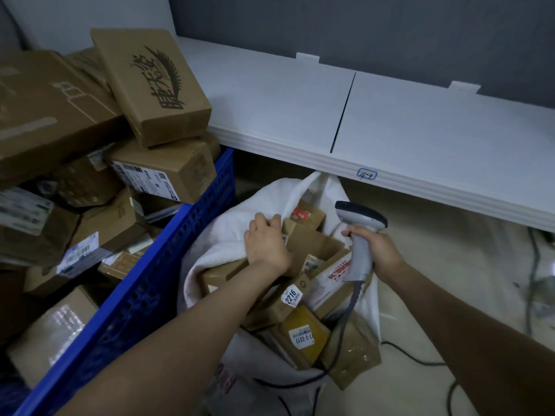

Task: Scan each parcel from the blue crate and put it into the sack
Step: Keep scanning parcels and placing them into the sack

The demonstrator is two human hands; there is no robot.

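left hand (pixel 265 244) fingers (pixel 260 221) pinch soft white sack (pixel 228 235); right hand (pixel 379 250) clasps grey plastic scanner (pixel 359 259).

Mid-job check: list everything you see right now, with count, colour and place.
crate: one, blue, left, piled with parcels
parcels in crate: many, brown cardboard, stacked above its rim
sack: one, white, open on floor right of crate
parcels in sack: several, brown, some white-labelled
scanner: one, grey, above the sack
shelf: one, white, behind the sack
label: one, blue-outlined, shelf's front edge
cables: a few, grey and dark, floor at right
left hand: fingers curled over the sack's rim
right hand: grips the scanner's handle
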